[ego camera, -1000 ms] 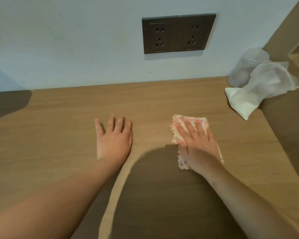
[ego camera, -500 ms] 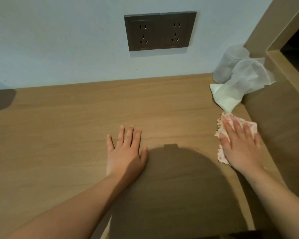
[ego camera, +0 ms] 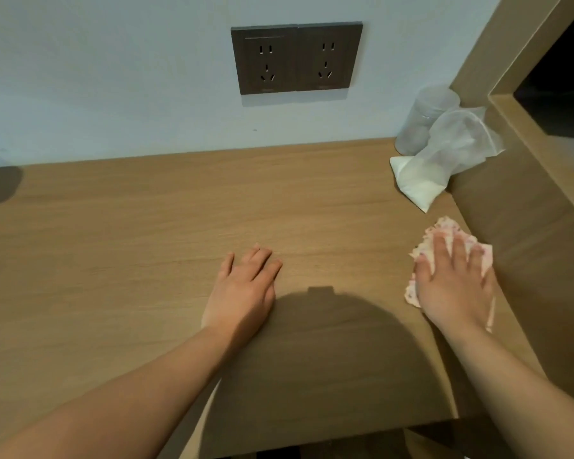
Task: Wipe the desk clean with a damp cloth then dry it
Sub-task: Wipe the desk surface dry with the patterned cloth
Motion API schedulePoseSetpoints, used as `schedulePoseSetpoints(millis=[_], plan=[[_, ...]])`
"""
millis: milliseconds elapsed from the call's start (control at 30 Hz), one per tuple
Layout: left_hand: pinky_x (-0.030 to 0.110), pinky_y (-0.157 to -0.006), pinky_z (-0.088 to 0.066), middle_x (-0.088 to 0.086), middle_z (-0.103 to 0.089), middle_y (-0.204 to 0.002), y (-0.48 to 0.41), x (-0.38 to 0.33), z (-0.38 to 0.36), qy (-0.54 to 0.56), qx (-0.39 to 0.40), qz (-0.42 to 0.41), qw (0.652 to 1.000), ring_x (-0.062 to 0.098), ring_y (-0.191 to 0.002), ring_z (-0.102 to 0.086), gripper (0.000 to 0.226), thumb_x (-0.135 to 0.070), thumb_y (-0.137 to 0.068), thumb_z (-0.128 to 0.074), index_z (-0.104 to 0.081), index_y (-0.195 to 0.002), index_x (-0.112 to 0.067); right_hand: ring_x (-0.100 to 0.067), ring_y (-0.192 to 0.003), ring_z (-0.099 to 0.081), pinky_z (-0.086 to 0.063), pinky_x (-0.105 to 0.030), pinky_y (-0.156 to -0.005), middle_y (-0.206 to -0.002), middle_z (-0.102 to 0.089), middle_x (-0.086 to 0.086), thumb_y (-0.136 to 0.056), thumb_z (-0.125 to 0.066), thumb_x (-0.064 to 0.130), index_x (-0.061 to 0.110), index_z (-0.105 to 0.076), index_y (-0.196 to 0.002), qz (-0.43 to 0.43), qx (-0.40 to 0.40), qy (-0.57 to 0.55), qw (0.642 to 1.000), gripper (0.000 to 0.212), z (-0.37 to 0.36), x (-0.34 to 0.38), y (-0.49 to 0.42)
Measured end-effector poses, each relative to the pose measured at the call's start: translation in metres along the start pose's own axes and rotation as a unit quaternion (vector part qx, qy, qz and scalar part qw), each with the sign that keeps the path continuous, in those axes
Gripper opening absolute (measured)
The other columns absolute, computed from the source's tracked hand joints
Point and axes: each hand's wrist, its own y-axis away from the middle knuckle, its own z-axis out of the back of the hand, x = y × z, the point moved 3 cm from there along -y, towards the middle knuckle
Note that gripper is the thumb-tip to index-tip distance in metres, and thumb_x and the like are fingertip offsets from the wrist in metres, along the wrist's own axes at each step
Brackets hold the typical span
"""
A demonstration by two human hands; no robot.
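Note:
A pink-and-white patterned cloth [ego camera: 444, 228] lies flat on the wooden desk [ego camera: 130, 243] at its right side, close to the side panel. My right hand [ego camera: 454, 283] presses down on the cloth with straight, spread fingers and covers most of it. My left hand [ego camera: 242, 289] rests flat on the bare desk near the middle, fingers straight, holding nothing.
A white cloth or tissue [ego camera: 421, 180] lies in the back right corner, draped against a clear plastic bottle [ego camera: 424, 117]. A wooden side panel [ego camera: 527, 226] borders the desk on the right. A dark double socket [ego camera: 295, 58] sits on the wall. The desk's front edge runs below my arms.
My right hand has slid the patterned cloth from the desk's middle to its right side. The left hand has kept flat on the desk, and the view has shifted right.

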Motion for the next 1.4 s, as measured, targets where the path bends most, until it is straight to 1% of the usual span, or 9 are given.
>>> schedulePoseSetpoints(millis=[233,333,433,700,867,967,1133,1300,1400], plan=[[0.057,-0.094,-0.039,0.011,-0.065,-0.117,0.002,0.001,-0.001,-0.010,-0.021,0.000,1.000,0.027,-0.114,-0.058,0.042,-0.021,-0.083,-0.037,-0.067,-0.111,-0.010,-0.023,-0.143,0.002,-0.006,-0.050,-0.115,-0.155,-0.005,0.011,-0.096,-0.010,0.053,0.039,-0.019,-0.143,0.413,0.031,0.030,0.910,0.049,-0.022,0.078,0.092],[0.054,-0.097,-0.037,0.011,-0.062,-0.122,0.017,-0.001,-0.003,-0.023,0.000,0.000,1.000,0.029,-0.118,-0.055,0.045,-0.025,-0.086,-0.035,-0.063,-0.117,-0.009,-0.026,-0.142,-0.007,-0.012,-0.050,-0.113,-0.156,-0.013,0.002,-0.094,-0.034,0.038,0.031,-0.024,-0.146,0.279,-0.024,0.066,0.958,0.053,-0.013,0.024,0.052],[0.049,-0.104,-0.028,0.007,-0.055,-0.132,0.043,-0.004,-0.005,-0.025,0.037,-0.012,0.999,0.027,-0.127,-0.046,0.048,-0.032,-0.091,-0.032,-0.056,-0.127,-0.011,-0.025,-0.143,0.005,-0.006,-0.049,-0.115,-0.157,0.004,0.001,-0.096,-0.012,0.049,0.031,-0.001,-0.149,0.005,0.014,-0.008,1.000,0.057,-0.004,-0.008,0.048],[0.051,-0.105,-0.024,0.007,-0.053,-0.135,0.094,0.028,0.005,0.002,0.055,-0.039,0.998,0.023,-0.130,-0.039,0.048,-0.032,-0.091,-0.031,-0.053,-0.130,-0.014,-0.025,-0.142,-0.008,-0.017,-0.054,-0.113,-0.154,-0.019,0.007,-0.095,-0.019,0.052,0.034,-0.027,-0.143,0.376,0.046,0.059,0.923,0.052,-0.036,0.098,0.179],[0.050,-0.102,-0.026,0.012,-0.052,-0.135,0.141,0.039,0.011,-0.043,0.030,0.051,0.997,0.031,-0.127,-0.045,0.049,-0.036,-0.092,-0.031,-0.054,-0.129,-0.014,-0.024,-0.143,0.011,-0.001,-0.048,-0.116,-0.157,0.008,0.002,-0.092,0.005,0.052,0.032,0.004,-0.148,0.086,0.011,0.043,0.995,0.059,-0.024,0.034,0.144],[0.046,-0.103,-0.024,0.007,-0.052,-0.135,0.164,0.049,0.015,-0.031,0.057,0.036,0.997,0.021,-0.130,-0.040,0.050,-0.034,-0.092,-0.029,-0.053,-0.130,-0.012,-0.028,-0.139,0.022,0.007,-0.049,-0.114,-0.153,0.021,0.003,-0.093,0.003,0.056,0.038,0.014,-0.144,0.184,0.058,0.036,0.981,0.055,-0.046,0.100,0.202],[0.040,-0.112,-0.022,0.003,-0.050,-0.137,0.206,0.081,0.026,-0.037,0.073,0.015,0.996,0.017,-0.132,-0.033,0.052,-0.041,-0.099,-0.016,-0.046,-0.134,-0.015,-0.030,-0.141,-0.011,-0.002,-0.049,-0.115,-0.153,-0.018,0.005,-0.094,-0.003,0.059,0.038,-0.019,-0.144,0.429,0.086,0.082,0.895,0.056,-0.062,0.159,0.269],[0.048,-0.112,-0.020,0.009,-0.036,-0.147,0.221,0.083,0.029,-0.054,0.114,0.081,0.989,0.030,-0.136,-0.027,0.063,-0.045,-0.097,0.002,-0.031,-0.142,-0.016,-0.022,-0.140,0.023,0.010,-0.044,-0.115,-0.155,0.018,0.005,-0.092,0.005,0.055,0.036,0.013,-0.146,0.156,0.034,0.046,0.986,0.057,-0.045,0.110,0.204],[0.040,-0.112,0.009,-0.004,0.018,-0.150,0.221,0.082,0.030,-0.064,0.110,0.072,0.989,0.017,-0.138,0.018,0.073,-0.055,-0.076,0.032,0.016,-0.139,-0.023,-0.025,-0.140,0.022,0.010,-0.047,-0.114,-0.154,0.018,0.004,-0.090,0.008,0.054,0.034,0.014,-0.144,0.222,0.042,0.026,0.974,0.058,-0.056,0.164,0.239]])
